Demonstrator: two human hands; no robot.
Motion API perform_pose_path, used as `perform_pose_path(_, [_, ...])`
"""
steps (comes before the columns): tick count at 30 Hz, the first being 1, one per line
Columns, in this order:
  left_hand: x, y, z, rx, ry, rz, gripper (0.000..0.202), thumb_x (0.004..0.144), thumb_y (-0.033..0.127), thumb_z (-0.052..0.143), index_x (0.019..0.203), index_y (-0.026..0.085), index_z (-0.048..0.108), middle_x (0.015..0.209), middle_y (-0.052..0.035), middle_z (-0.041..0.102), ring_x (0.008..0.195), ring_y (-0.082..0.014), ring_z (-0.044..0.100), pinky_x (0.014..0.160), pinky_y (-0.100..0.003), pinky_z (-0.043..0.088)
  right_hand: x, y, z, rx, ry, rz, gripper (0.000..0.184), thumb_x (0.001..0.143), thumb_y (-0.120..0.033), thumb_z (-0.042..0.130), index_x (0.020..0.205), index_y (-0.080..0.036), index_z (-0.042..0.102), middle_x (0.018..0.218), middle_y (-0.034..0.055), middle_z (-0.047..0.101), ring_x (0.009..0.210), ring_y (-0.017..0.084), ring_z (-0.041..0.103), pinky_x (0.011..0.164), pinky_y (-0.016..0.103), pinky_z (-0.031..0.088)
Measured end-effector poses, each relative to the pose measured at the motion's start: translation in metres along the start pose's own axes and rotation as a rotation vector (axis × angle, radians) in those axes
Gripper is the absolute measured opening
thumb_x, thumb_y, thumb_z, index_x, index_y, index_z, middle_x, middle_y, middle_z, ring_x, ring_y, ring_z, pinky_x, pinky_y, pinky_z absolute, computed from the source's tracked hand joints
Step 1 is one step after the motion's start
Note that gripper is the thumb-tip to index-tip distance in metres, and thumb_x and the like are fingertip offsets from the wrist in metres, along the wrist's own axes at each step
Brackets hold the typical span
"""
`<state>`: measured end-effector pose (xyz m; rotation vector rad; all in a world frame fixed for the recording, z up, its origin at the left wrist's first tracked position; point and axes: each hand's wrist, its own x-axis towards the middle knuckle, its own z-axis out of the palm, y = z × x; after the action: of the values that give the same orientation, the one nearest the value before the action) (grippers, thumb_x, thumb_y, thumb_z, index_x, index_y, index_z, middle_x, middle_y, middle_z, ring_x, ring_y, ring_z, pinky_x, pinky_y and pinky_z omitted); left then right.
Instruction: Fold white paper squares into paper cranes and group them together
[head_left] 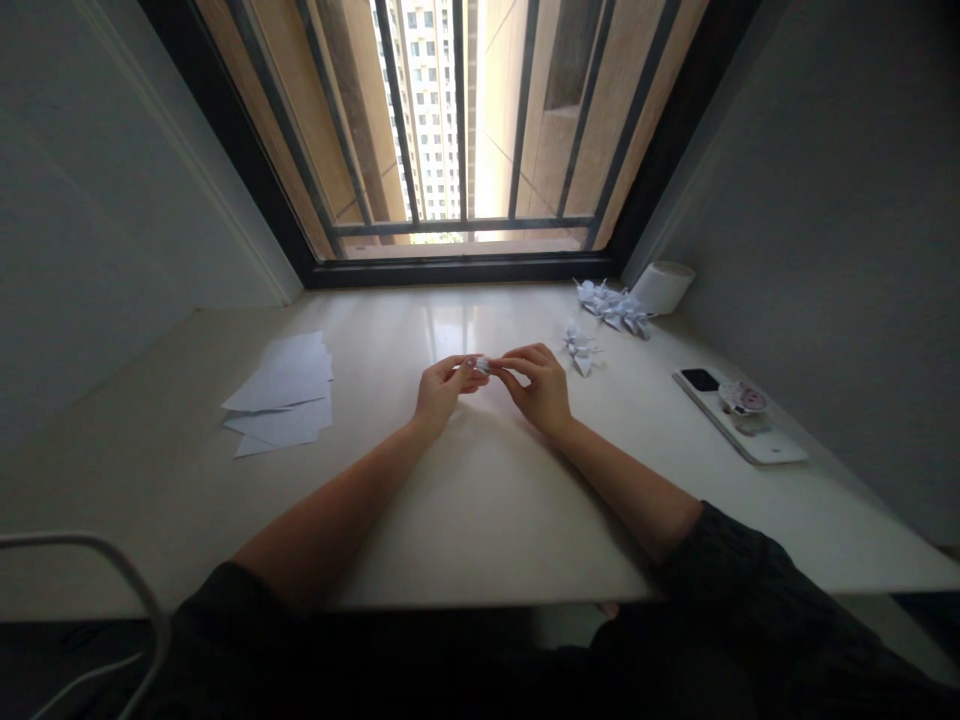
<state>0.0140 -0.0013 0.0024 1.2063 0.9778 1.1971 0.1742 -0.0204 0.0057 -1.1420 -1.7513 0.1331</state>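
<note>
1. Left hand [442,385]: seen at frame centre, fingers curled in, thumb and forefinger tips pinched onto a small folded paper piece [481,366]. Hand closed on it, not flat.
2. Right hand [540,385]: just right of centre, fingers bent and drawn together, fingertips [504,364] pressed on the same paper piece from the other side. Also closed in a pinch.
3. The paper piece is held between the two hands, just above the worktop [480,500]; whether it touches the surface cannot be told. Its fold shape is too small to be made out.
4. Pose: both forearms are laid in from the lower edge of the frame, converging toward centre. The left forearm is bare; a dark sleeve [742,580] is pushed up on the right one. Wrists are low, near or on the worktop.
5. A loose stack of white paper sheets [281,395] is noted at centre left, well apart from the hands.
6. One folded paper figure [580,350] lies just right of the right hand; a cluster of folded figures [615,308] sits further up and right, beside a white round container [664,287].
7. A phone [739,412] lies at the right edge of the worktop.
8. A barred window [457,130] fills the upper centre of the frame.
</note>
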Motion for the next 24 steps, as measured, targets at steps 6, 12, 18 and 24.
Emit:
perform_pose_path(6, [0.000,0.000,0.000,0.019,-0.053,0.006,0.044,0.067,0.050,0.069,0.092,0.014,0.068,0.081,-0.0088,0.072,0.074,-0.0184,0.068,0.073,-0.031,0.051,0.001,0.001,0.003,0.036,0.008,0.045,0.014,0.085,-0.026,0.054,0.082,-0.023,0.068,0.081,0.0044,0.066,0.080,0.020,0.056,0.076,0.036,0.045])
perform_pose_path(12, [-0.001,-0.001,0.002,0.079,-0.062,0.036,0.045,0.061,0.038,0.076,0.099,0.016,0.066,0.085,-0.0079,0.073,0.079,-0.0182,0.066,0.075,-0.031,0.049,0.000,0.010,0.012,0.330,0.032,0.270,0.014,0.081,-0.031,0.058,0.079,-0.019,0.066,0.080,0.0032,0.068,0.075,0.017,0.060,0.071,0.031,0.045])
perform_pose_path(18, [-0.003,0.001,0.005,0.066,-0.068,0.061,0.047,0.061,0.035,0.076,0.103,0.016,0.064,0.086,-0.0074,0.072,0.080,-0.0182,0.066,0.075,-0.030,0.049,-0.001,0.008,0.014,0.481,-0.010,0.370,0.024,0.076,-0.040,0.063,0.085,-0.019,0.066,0.083,0.0044,0.070,0.075,0.017,0.063,0.069,0.030,0.047])
perform_pose_path(24, [-0.002,0.000,0.002,0.135,-0.026,0.112,0.040,0.065,0.039,0.073,0.099,0.018,0.068,0.090,-0.0059,0.070,0.077,-0.0161,0.065,0.067,-0.026,0.048,-0.001,0.011,0.017,0.513,-0.017,0.389,0.033,0.070,-0.042,0.068,0.094,-0.020,0.065,0.076,0.0027,0.070,0.071,0.017,0.065,0.068,0.031,0.049])
